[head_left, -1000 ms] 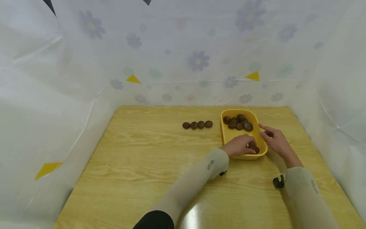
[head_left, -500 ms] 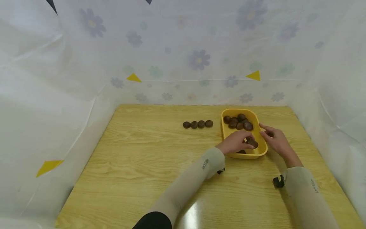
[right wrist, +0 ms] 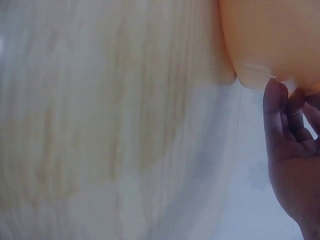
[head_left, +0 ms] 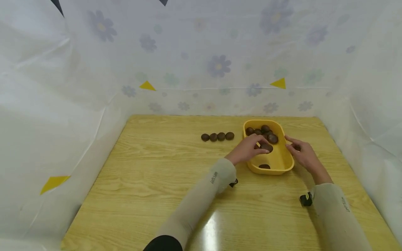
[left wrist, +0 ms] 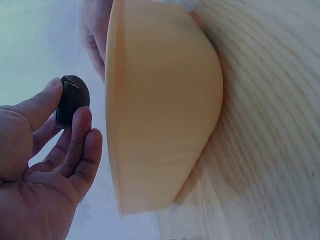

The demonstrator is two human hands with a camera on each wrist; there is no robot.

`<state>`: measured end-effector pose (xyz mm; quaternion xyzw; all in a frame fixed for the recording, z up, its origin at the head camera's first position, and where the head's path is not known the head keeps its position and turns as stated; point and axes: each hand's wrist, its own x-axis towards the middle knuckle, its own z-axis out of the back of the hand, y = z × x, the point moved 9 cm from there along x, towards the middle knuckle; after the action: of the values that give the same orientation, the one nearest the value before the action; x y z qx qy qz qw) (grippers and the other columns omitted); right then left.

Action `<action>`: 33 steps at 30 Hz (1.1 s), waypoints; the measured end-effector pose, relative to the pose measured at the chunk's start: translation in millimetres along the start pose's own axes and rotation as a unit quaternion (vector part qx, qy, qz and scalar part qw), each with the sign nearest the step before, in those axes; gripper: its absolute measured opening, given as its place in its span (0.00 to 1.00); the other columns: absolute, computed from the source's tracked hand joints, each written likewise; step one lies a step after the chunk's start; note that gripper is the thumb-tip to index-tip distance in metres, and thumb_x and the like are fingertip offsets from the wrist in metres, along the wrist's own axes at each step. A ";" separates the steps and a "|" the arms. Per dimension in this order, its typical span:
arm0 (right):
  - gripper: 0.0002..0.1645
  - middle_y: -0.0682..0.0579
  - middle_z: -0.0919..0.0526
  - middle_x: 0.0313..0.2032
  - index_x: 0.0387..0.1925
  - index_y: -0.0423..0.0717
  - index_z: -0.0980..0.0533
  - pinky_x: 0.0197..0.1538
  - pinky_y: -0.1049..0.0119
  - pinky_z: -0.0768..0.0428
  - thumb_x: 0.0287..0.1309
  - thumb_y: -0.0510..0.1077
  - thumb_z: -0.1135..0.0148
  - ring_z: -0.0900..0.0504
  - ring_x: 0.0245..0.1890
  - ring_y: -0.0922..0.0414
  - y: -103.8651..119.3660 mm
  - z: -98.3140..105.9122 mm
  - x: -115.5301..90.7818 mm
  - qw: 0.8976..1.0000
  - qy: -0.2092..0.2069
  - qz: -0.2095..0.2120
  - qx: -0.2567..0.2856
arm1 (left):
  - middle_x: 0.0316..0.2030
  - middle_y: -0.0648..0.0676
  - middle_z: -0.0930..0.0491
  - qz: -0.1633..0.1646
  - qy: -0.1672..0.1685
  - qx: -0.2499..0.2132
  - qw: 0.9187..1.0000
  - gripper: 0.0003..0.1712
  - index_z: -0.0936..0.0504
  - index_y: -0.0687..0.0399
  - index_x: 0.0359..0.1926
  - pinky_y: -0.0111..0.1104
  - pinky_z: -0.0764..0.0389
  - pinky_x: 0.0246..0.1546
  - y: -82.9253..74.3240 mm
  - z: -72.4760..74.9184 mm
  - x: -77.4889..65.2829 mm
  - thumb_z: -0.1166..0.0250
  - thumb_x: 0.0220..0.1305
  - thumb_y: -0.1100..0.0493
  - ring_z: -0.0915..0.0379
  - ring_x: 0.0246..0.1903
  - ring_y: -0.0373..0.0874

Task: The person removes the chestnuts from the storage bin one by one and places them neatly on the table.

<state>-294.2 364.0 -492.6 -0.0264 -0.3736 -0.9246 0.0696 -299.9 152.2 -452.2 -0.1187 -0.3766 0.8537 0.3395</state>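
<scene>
My left hand [head_left: 249, 149] pinches a dark brown chestnut [head_left: 266, 148] between thumb and fingers, above the left side of a yellow plastic basket [head_left: 284, 164]. In the left wrist view the chestnut [left wrist: 73, 101] shows a pale crack near its top, held apart from the basket wall [left wrist: 160, 107]. At the basket's right rim, my right hand [head_left: 303, 155] grips the edge with thumb and fingers; its fingertips meet the wall in the right wrist view. Several chestnuts [head_left: 272, 138] lie heaped at the basket's far end, partly behind the left hand. One chestnut [head_left: 264, 166] sits by the near wall.
Left of the basket, several chestnuts [head_left: 221, 136] form a straight row on the wood-patterned table [head_left: 150, 174]. White flower-printed sheeting [head_left: 201, 94] encloses the table at the back and sides. Yellow triangles [head_left: 54, 183] mark the sheeting.
My left hand has lifted a chestnut from the basket's near end and carried it left and away from me. Another chestnut there has come into view. The right hand stays at the rim.
</scene>
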 end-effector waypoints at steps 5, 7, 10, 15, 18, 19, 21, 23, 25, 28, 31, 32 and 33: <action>0.32 0.35 0.17 0.44 0.77 0.40 0.37 0.27 0.70 0.28 0.81 0.51 0.50 0.27 0.31 0.64 0.2 0.9 -0.4 1.000 0.004 -0.003 0.001 | 0.57 0.45 0.23 0.016 -0.018 -0.015 1.000 0.20 0.21 0.42 0.62 0.27 0.22 0.49 11.1 17.1 -8.1 0.38 0.75 0.44 0.26 0.47 0.35; 0.33 0.36 0.17 0.44 0.77 0.40 0.36 0.27 0.69 0.28 0.81 0.52 0.50 0.27 0.31 0.64 1.0 2.3 -0.8 1.000 0.001 -0.005 0.004 | 0.58 0.46 0.23 0.024 -0.030 -0.019 0.999 0.21 0.22 0.42 0.63 0.29 0.21 0.49 16.1 24.4 -11.1 0.39 0.75 0.44 0.25 0.47 0.37; 0.33 0.36 0.18 0.44 0.77 0.41 0.37 0.27 0.67 0.28 0.81 0.54 0.50 0.27 0.30 0.63 1.5 2.6 -0.5 1.000 0.001 -0.005 0.009 | 0.60 0.47 0.23 0.038 -0.052 -0.022 0.998 0.21 0.22 0.42 0.64 0.31 0.19 0.49 26.1 36.2 -16.1 0.39 0.76 0.45 0.24 0.48 0.38; 0.34 0.37 0.18 0.44 0.78 0.42 0.37 0.27 0.66 0.27 0.81 0.54 0.51 0.27 0.30 0.61 -1.2 -0.4 -0.5 1.000 0.010 -0.007 0.016 | 0.59 0.49 0.22 0.045 -0.090 -0.022 0.995 0.20 0.20 0.45 0.62 0.35 0.18 0.50 47.0 56.3 -24.9 0.37 0.75 0.47 0.23 0.49 0.41; 0.34 0.37 0.19 0.44 0.78 0.43 0.38 0.27 0.66 0.27 0.81 0.55 0.51 0.27 0.29 0.60 -1.9 -0.3 -2.0 1.000 0.014 -0.014 0.018 | 0.57 0.50 0.21 0.051 -0.109 -0.030 0.992 0.19 0.19 0.46 0.61 0.38 0.19 0.50 60.6 68.2 -31.5 0.36 0.74 0.47 0.24 0.50 0.43; 0.34 0.37 0.19 0.44 0.78 0.43 0.38 0.27 0.65 0.27 0.81 0.55 0.51 0.28 0.29 0.60 -1.5 -0.2 -2.2 1.000 0.016 -0.015 0.018 | 0.57 0.50 0.22 0.055 -0.116 -0.037 0.991 0.20 0.20 0.46 0.62 0.39 0.19 0.51 65.6 72.4 -34.6 0.36 0.74 0.47 0.24 0.50 0.44; 0.35 0.36 0.19 0.44 0.78 0.42 0.38 0.27 0.65 0.27 0.81 0.55 0.51 0.28 0.29 0.60 -0.6 1.2 -3.0 1.000 0.018 -0.016 0.016 | 0.57 0.51 0.23 0.065 -0.130 -0.051 0.988 0.20 0.20 0.46 0.62 0.39 0.19 0.51 76.0 80.6 -40.5 0.36 0.75 0.48 0.23 0.52 0.44; 0.34 0.36 0.19 0.44 0.78 0.41 0.38 0.26 0.65 0.27 0.81 0.55 0.51 0.28 0.29 0.60 0.0 3.5 -3.5 1.000 0.015 -0.017 0.012 | 0.57 0.52 0.23 0.078 -0.141 -0.067 0.985 0.20 0.21 0.46 0.63 0.39 0.17 0.49 86.7 87.7 -46.1 0.36 0.75 0.49 0.22 0.51 0.46; 0.34 0.36 0.19 0.44 0.77 0.41 0.37 0.26 0.65 0.28 0.81 0.54 0.51 0.28 0.28 0.60 0.4 4.8 -2.9 1.000 0.011 -0.016 0.009 | 0.57 0.53 0.24 0.089 -0.155 -0.070 0.981 0.20 0.21 0.46 0.63 0.38 0.16 0.48 97.5 96.5 -51.9 0.36 0.75 0.49 0.21 0.51 0.46; 0.34 0.37 0.18 0.44 0.77 0.42 0.37 0.27 0.66 0.27 0.81 0.55 0.50 0.28 0.29 0.61 -0.4 2.0 -0.3 1.000 0.011 -0.016 0.013 | 0.57 0.54 0.24 0.109 -0.176 -0.064 0.976 0.20 0.21 0.47 0.63 0.39 0.16 0.47 113.7 111.2 -61.8 0.36 0.74 0.49 0.21 0.50 0.47; 0.34 0.37 0.19 0.44 0.78 0.43 0.37 0.28 0.66 0.27 0.81 0.55 0.51 0.28 0.30 0.61 -0.6 -2.1 2.1 1.000 0.013 -0.018 0.019 | 0.59 0.54 0.25 0.125 -0.191 -0.060 0.972 0.21 0.21 0.48 0.63 0.41 0.17 0.48 128.8 124.6 -71.6 0.35 0.74 0.49 0.21 0.50 0.49; 0.34 0.37 0.19 0.44 0.77 0.43 0.37 0.28 0.66 0.27 0.81 0.55 0.50 0.27 0.31 0.61 -0.9 -2.4 2.4 1.000 0.011 -0.018 0.018 | 0.60 0.55 0.25 0.129 -0.194 -0.061 0.970 0.21 0.22 0.49 0.63 0.42 0.17 0.49 133.7 127.7 -74.4 0.36 0.74 0.49 0.22 0.50 0.50; 0.34 0.37 0.18 0.44 0.77 0.42 0.36 0.28 0.66 0.27 0.80 0.55 0.50 0.27 0.31 0.61 -1.0 -2.2 2.5 1.000 0.007 -0.019 0.017 | 0.60 0.55 0.25 0.132 -0.197 -0.061 0.970 0.21 0.22 0.49 0.63 0.43 0.17 0.49 138.5 130.3 -76.7 0.36 0.75 0.49 0.22 0.50 0.50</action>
<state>-296.8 362.9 -494.6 -0.0113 -0.3895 -0.9193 0.0553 -370.6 -39.7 -466.8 -0.0175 -0.4682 0.8731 0.1352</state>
